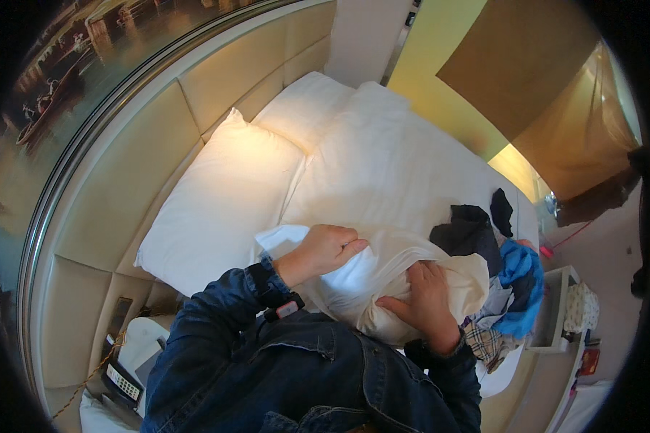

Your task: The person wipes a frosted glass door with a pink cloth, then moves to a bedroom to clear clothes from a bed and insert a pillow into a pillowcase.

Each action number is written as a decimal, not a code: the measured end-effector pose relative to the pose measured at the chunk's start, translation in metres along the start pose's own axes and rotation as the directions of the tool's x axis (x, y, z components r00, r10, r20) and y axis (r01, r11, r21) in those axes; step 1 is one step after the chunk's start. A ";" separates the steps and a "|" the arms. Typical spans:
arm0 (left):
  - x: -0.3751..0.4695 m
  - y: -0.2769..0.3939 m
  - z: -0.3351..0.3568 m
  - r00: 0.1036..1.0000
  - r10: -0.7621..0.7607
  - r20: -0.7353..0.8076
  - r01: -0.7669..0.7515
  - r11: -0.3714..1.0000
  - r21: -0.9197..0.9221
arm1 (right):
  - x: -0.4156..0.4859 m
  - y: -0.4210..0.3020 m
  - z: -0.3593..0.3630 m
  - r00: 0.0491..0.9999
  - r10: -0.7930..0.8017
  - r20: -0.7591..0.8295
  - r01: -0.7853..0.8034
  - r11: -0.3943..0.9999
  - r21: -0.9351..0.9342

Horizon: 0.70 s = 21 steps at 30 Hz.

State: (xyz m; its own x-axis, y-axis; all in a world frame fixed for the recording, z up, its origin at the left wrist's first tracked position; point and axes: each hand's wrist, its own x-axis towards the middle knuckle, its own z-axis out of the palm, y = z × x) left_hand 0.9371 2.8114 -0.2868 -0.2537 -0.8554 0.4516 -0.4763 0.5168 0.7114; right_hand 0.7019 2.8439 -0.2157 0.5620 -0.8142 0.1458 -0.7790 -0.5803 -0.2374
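Note:
A bunched white cloth (352,276), partly cream in tone, lies across the bed's near edge, against the front of my denim jacket. My left hand (325,250) is curled into a fist on its upper left part, with fabric caught under the fingers. On the right side of the bundle, my right hand (423,296) grips the folds, thumb stretched to the left. The fingertips of both hands are partly hidden. Beneath the cloth spreads a white quilt (379,157). A white pillow (222,200) lies to the left of the bundle, against the padded headboard (135,168).
A second pillow (303,103) lies farther along the headboard. Crumpled clothes, including a dark garment (468,235) and a blue garment (522,287), lie at the bed's right side. At lower left, a telephone (123,383) stands beside a white nightstand (141,338). A white shelf unit (552,314) stands right.

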 end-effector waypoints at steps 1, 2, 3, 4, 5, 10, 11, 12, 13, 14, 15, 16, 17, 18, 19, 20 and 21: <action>0.000 -0.002 0.002 1.000 0.002 -0.013 -0.002 1.000 0.009 | -0.001 0.001 0.001 0.996 0.048 0.080 -0.049 0.999 0.006; 0.001 -0.006 0.003 0.997 -0.016 -0.076 0.018 1.000 0.025 | -0.002 0.002 0.003 0.998 0.025 0.053 -0.025 1.000 -0.009; 0.003 -0.012 0.003 0.990 -0.025 -0.139 0.032 0.998 0.048 | -0.003 0.003 0.005 1.000 0.001 0.015 -0.001 1.000 -0.014; 0.004 -0.018 0.003 0.979 -0.039 -0.201 0.054 0.996 0.070 | -0.004 0.005 0.008 0.999 -0.027 -0.035 0.027 1.000 -0.012; 0.004 -0.027 0.001 0.971 -0.054 -0.231 0.086 0.987 0.134 | -0.006 0.006 0.009 0.996 -0.056 -0.071 0.058 0.998 0.026; 0.004 -0.081 -0.002 0.949 -0.131 -0.286 0.248 0.870 0.425 | -0.021 0.026 -0.010 0.977 -0.147 -0.153 0.180 0.954 0.240; 0.004 -0.093 0.000 0.948 -0.143 -0.284 0.261 0.860 0.438 | -0.028 0.032 -0.023 0.963 -0.150 -0.222 0.198 0.957 0.214; 0.003 -0.104 0.003 0.948 -0.145 -0.283 0.266 0.848 0.458 | -0.037 0.037 -0.039 0.945 -0.149 -0.292 0.208 0.961 0.183; 0.001 -0.113 0.007 0.949 -0.143 -0.280 0.267 0.835 0.480 | -0.044 0.040 -0.050 0.872 -0.153 -0.465 0.249 0.956 0.152; -0.002 -0.122 0.011 0.946 -0.197 -0.257 0.304 0.814 0.495 | -0.051 0.044 -0.066 0.884 -0.052 -0.465 0.160 0.968 0.195; -0.008 -0.128 0.018 0.943 -0.255 -0.214 0.328 0.823 0.464 | -0.060 0.043 -0.077 0.865 0.019 -0.502 0.055 0.990 0.133; -0.016 -0.133 0.028 0.939 -0.288 -0.186 0.342 0.829 0.443 | -0.064 0.041 -0.079 0.873 0.086 -0.480 0.018 0.978 0.208; -0.024 -0.137 0.037 0.939 -0.299 -0.167 0.343 0.838 0.425 | -0.068 0.038 -0.081 0.859 0.122 -0.496 0.026 0.959 0.281; -0.032 -0.139 0.047 0.918 -0.385 -0.096 0.388 0.817 0.426 | -0.069 0.035 -0.079 0.863 0.108 -0.494 0.030 0.965 0.262; -0.042 -0.140 0.056 0.899 -0.435 -0.045 0.410 0.803 0.432 | -0.069 0.030 -0.074 0.861 0.095 -0.500 0.041 0.966 0.254; -0.053 -0.140 0.061 0.891 -0.453 0.022 0.407 0.821 0.400 | -0.069 0.025 -0.070 0.893 0.074 -0.443 0.028 0.975 0.221; -0.055 -0.139 0.063 0.860 -0.495 0.120 0.410 0.812 0.416 | -0.066 0.021 -0.065 0.905 0.059 -0.421 0.060 0.963 0.263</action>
State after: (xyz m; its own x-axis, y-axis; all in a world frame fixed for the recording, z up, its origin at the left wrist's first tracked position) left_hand 0.9642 2.7841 -0.4448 -0.0833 -0.9961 -0.0286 -0.8408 0.0549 0.5385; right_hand 0.6299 2.8841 -0.1682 0.3461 -0.7794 0.5223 -0.6435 -0.6023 -0.4724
